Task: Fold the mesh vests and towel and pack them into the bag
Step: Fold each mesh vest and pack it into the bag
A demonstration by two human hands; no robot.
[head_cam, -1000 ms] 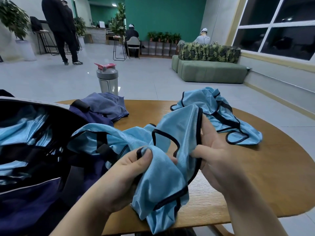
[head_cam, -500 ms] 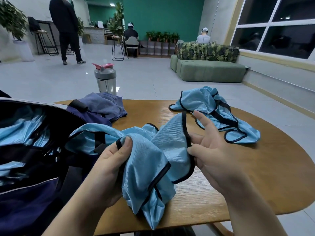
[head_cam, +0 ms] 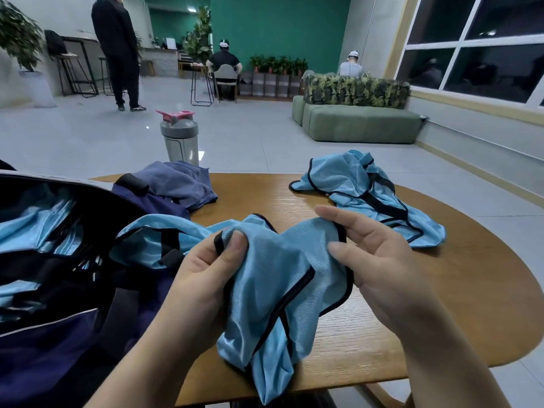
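Observation:
A light blue mesh vest (head_cam: 273, 284) with black trim hangs bunched between my hands over the table's near edge. My left hand (head_cam: 203, 278) pinches its trimmed edge between thumb and fingers. My right hand (head_cam: 374, 260) holds the vest's right side, thumb on the cloth and fingers behind it. One end of the vest trails over the open navy bag (head_cam: 59, 334) at the left, where more blue mesh lies inside. A second blue vest (head_cam: 365, 195) lies crumpled at the table's far right. A grey-blue towel (head_cam: 182, 184) is heaped behind the bag.
The round wooden table (head_cam: 441, 304) ends close on the right and front. A grey shaker bottle (head_cam: 180, 139) with a pink lid stands behind the towel. Beyond are a person standing, two seated people, a green sofa, stools and plants.
Both hands have lowered the vest and spread slightly apart. The raised right corner of the cloth has dropped and now lies across my right palm.

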